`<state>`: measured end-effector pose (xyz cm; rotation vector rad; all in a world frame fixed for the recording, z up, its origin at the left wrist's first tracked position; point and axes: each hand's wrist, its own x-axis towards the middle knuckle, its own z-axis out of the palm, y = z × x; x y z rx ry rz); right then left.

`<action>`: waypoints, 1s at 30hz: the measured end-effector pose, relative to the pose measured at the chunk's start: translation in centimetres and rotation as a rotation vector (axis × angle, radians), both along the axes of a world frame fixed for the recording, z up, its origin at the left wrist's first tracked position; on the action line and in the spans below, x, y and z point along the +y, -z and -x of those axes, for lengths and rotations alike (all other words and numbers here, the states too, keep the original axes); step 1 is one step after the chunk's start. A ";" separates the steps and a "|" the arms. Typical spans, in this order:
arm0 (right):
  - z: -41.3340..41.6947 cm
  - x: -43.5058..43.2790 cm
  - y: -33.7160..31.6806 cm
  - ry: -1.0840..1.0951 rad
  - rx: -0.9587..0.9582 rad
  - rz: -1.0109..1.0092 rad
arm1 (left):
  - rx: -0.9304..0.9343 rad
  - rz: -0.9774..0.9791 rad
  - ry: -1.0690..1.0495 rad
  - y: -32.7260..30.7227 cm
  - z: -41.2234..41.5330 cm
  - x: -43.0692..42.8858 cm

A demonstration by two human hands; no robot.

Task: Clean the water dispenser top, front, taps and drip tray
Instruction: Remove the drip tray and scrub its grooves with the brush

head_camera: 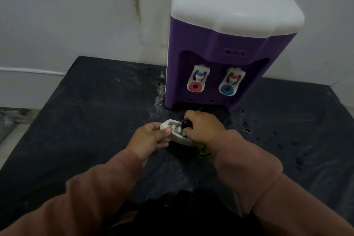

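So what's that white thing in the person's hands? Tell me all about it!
It looks like the drip tray, taken off the water dispenser. It is small, white and looks like plastic, with a rounded rim and grey ribs or slots inside. It is tilted, just in front of the dispenser's base, above the dark table cover. The left hand grips its left edge, thumb on the rim. The right hand presses something dark into it, perhaps a cloth; a bit of yellow shows underneath.
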<state>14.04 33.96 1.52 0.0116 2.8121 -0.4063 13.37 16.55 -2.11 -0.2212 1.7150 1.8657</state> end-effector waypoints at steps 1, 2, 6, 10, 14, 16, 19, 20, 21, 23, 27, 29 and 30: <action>0.0 0.0 -0.1 -0.009 -0.014 0.007 | -0.001 0.003 0.003 0.0 0.1 0.0; 0.1 0.1 -0.1 -0.010 -0.023 0.007 | -0.002 0.004 0.005 0.0 0.1 0.0; 0.2 0.7 0.3 0.040 -0.006 -0.013 | 0.005 0.006 0.021 0.0 0.1 0.2; 0.2 0.1 0.2 0.081 0.007 -0.003 | 0.005 0.023 0.004 0.0 0.3 0.3; 0.3 0.0 -0.2 0.086 -0.011 0.103 | 0.006 0.017 0.026 -0.1 0.3 0.1; 0.4 0.2 -0.3 0.058 -0.042 0.106 | 0.004 0.017 0.018 -0.1 0.3 0.0; 0.5 0.2 -0.3 0.080 -0.029 0.093 | 0.025 0.012 0.020 -0.2 0.2 0.1; 0.6 0.0 -0.4 0.088 -0.007 0.109 | 0.031 0.013 0.024 -0.2 0.2 0.3; 0.7 -0.4 -0.6 0.084 0.019 0.136 | 0.035 0.016 0.025 -0.3 0.2 0.4; 0.9 -1.3 -1.0 0.053 0.072 0.190 | 0.032 0.019 0.025 -0.4 0.2 0.5; 0.9 -1.6 -0.7 0.003 0.092 0.158 | 0.028 0.020 0.019 -0.4 0.3 0.4; 0.8 -0.7 -0.2 0.007 0.048 0.102 | 0.030 0.026 0.020 -0.4 0.4 0.2; 0.8 -0.3 -0.1 0.010 0.027 0.085 | 0.025 0.029 0.023 -0.3 0.4 0.1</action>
